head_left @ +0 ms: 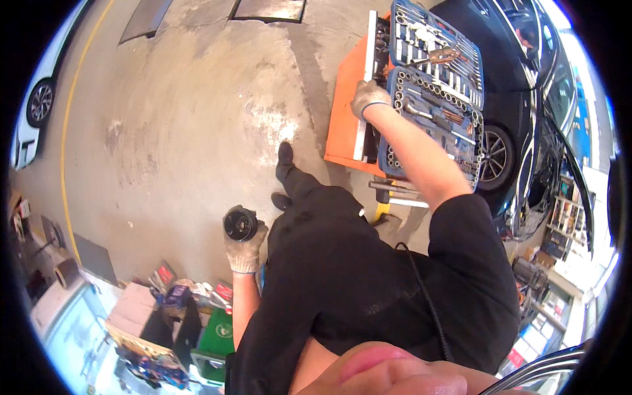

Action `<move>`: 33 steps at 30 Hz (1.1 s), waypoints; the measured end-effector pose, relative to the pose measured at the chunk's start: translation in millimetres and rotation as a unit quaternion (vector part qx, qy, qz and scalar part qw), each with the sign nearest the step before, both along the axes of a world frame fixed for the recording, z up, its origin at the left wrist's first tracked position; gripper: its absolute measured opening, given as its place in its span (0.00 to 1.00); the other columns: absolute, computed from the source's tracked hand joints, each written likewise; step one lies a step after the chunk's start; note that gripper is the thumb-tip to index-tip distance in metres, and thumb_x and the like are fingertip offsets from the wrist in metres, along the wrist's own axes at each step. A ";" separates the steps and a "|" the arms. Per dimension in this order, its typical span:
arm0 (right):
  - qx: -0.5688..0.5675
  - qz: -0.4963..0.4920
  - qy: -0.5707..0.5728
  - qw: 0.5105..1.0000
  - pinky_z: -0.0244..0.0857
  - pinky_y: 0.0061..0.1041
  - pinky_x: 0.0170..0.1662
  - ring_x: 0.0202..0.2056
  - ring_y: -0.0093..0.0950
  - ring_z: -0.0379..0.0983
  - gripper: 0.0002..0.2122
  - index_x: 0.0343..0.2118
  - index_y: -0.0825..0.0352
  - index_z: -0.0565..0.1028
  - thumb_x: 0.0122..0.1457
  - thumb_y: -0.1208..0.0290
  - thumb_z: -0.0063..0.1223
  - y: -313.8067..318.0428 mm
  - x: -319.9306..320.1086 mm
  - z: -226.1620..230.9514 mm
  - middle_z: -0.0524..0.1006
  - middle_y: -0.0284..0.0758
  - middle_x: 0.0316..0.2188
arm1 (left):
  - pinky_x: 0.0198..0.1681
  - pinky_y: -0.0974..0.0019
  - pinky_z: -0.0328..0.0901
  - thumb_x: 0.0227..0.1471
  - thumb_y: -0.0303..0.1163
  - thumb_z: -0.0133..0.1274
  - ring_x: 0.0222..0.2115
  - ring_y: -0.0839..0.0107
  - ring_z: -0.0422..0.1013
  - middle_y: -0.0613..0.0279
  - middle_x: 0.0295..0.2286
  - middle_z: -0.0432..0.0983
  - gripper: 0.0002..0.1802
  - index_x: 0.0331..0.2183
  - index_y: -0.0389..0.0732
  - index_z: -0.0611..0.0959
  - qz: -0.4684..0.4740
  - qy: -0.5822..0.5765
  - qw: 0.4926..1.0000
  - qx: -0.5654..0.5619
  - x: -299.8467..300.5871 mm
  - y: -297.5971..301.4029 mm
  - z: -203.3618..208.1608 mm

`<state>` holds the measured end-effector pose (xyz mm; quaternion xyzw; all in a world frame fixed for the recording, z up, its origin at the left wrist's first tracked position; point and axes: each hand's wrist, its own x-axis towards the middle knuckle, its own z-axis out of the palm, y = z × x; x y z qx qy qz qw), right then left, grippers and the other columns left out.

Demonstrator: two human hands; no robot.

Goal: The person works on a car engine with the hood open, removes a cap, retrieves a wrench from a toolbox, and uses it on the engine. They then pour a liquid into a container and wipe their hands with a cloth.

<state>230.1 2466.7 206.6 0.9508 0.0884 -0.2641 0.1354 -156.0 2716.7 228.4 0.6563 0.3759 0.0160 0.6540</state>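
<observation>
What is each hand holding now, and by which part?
Left gloved hand: a black, round, hollow part, held by its wrist-side edge. Right gloved hand: on the pale edge of the orange tool cart; whether it grips cannot be told.

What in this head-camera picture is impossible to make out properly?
All in the head view:
Most fingers of the left grip: hidden behind the black round part it holds.
Fingertips of the right grip at the drawer: hidden by the hand itself.
Much of the drawer's contents: covered by the tool case.
Markings on the sockets: too small.
Rest of the pale car: cut off by the dark rim.
</observation>
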 end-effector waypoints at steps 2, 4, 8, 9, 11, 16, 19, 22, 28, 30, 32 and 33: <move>0.095 -0.186 -0.008 0.978 0.67 0.40 0.62 0.61 0.47 0.70 0.35 0.63 0.71 0.62 0.60 0.53 0.58 4.1 1.2 -10.6 0.69 0.55 0.61 | 0.49 0.66 0.72 0.43 0.23 0.67 0.41 0.73 0.76 0.61 0.40 0.79 0.35 0.54 0.37 0.73 -0.011 0.001 1.000 -0.006 30.1 16.5 -2.1; 0.131 -0.288 -0.040 0.948 0.66 0.40 0.63 0.62 0.49 0.68 0.40 0.65 0.72 0.57 0.59 0.48 0.59 3.1 7.8 -17.9 0.66 0.56 0.62 | 0.49 0.66 0.72 0.43 0.23 0.67 0.41 0.73 0.76 0.61 0.40 0.79 0.36 0.54 0.37 0.72 -0.038 -0.011 0.999 -0.018 68.5 32.4 -10.2; 0.187 -0.383 -0.064 0.902 0.65 0.40 0.64 0.62 0.49 0.68 0.37 0.62 0.73 0.63 0.57 0.53 0.63 2.6 10.6 -38.6 0.68 0.56 0.61 | 0.47 0.65 0.73 0.41 0.21 0.68 0.39 0.71 0.77 0.59 0.41 0.79 0.39 0.56 0.37 0.72 -0.105 -0.024 0.994 -0.028 131.3 57.4 -3.4; 0.197 -0.382 -0.074 0.900 0.65 0.40 0.64 0.61 0.49 0.69 0.35 0.61 0.73 0.65 0.56 0.56 0.63 -2.8 9.8 -44.4 0.69 0.56 0.60 | 0.45 0.65 0.74 0.41 0.18 0.67 0.38 0.70 0.78 0.58 0.41 0.79 0.39 0.57 0.36 0.71 -0.122 -0.029 0.992 -0.024 145.5 63.8 -3.0; 0.219 -0.380 -0.094 0.894 0.65 0.40 0.63 0.59 0.49 0.70 0.32 0.59 0.72 0.68 0.54 0.60 0.65 -13.2 7.5 -56.2 0.71 0.55 0.59 | 0.45 0.64 0.74 0.40 0.19 0.68 0.39 0.69 0.78 0.57 0.42 0.79 0.39 0.56 0.36 0.72 -0.160 -0.018 0.987 -0.010 173.1 76.1 -3.5; 0.259 -0.375 -0.113 0.883 0.66 0.41 0.61 0.57 0.49 0.72 0.28 0.53 0.70 0.74 0.49 0.67 0.67 -19.4 10.3 -65.5 0.74 0.55 0.55 | 0.53 0.64 0.70 0.39 0.30 0.72 0.45 0.69 0.75 0.60 0.45 0.77 0.39 0.54 0.38 0.75 -0.261 0.053 0.964 0.022 238.3 104.6 -2.3; 0.298 -0.388 -0.088 0.868 0.68 0.41 0.59 0.54 0.47 0.75 0.29 0.54 0.70 0.75 0.48 0.66 0.69 -9.2 14.9 -55.3 0.77 0.52 0.51 | 0.49 0.65 0.72 0.40 0.26 0.71 0.42 0.70 0.76 0.60 0.44 0.79 0.40 0.55 0.37 0.74 -0.342 0.035 0.939 0.008 282.7 120.2 -22.1; 0.297 -0.425 -0.057 0.853 0.69 0.39 0.57 0.52 0.46 0.76 0.28 0.53 0.69 0.76 0.48 0.65 0.69 22.7 23.0 -36.0 0.80 0.50 0.49 | 0.53 0.65 0.70 0.40 0.30 0.72 0.47 0.70 0.75 0.59 0.46 0.78 0.38 0.53 0.37 0.75 -0.447 0.027 0.892 0.062 339.7 118.8 -34.4; 0.274 -0.464 -0.101 0.836 0.69 0.40 0.57 0.53 0.46 0.75 0.26 0.53 0.64 0.77 0.50 0.64 0.67 65.8 21.0 -47.9 0.79 0.47 0.49 | 0.57 0.61 0.68 0.39 0.37 0.73 0.51 0.64 0.74 0.56 0.48 0.78 0.40 0.54 0.39 0.75 -0.621 0.015 0.782 0.052 459.4 91.1 -78.4; 0.294 -0.475 -0.147 0.816 0.68 0.41 0.57 0.52 0.46 0.75 0.21 0.50 0.63 0.79 0.51 0.68 0.65 72.8 13.7 -56.6 0.79 0.46 0.48 | 0.58 0.61 0.67 0.39 0.38 0.73 0.51 0.64 0.74 0.56 0.49 0.78 0.41 0.54 0.38 0.75 -0.664 -0.009 0.746 0.059 492.7 72.1 -99.0; 0.303 -0.486 -0.197 0.796 0.68 0.41 0.57 0.52 0.46 0.74 0.18 0.48 0.62 0.80 0.52 0.70 0.62 80.1 4.3 -63.2 0.79 0.46 0.46 | 0.58 0.63 0.66 0.41 0.35 0.70 0.49 0.66 0.74 0.58 0.47 0.79 0.38 0.54 0.36 0.76 -0.674 -0.013 0.739 -0.008 525.0 44.1 -106.0; 0.304 -0.521 -0.187 0.775 0.68 0.42 0.56 0.51 0.46 0.74 0.17 0.48 0.62 0.80 0.53 0.73 0.60 84.0 6.2 -56.0 0.79 0.46 0.46 | 0.58 0.64 0.65 0.41 0.34 0.70 0.48 0.66 0.73 0.59 0.46 0.79 0.37 0.54 0.37 0.77 -0.687 0.016 0.726 -0.008 539.1 31.5 -122.5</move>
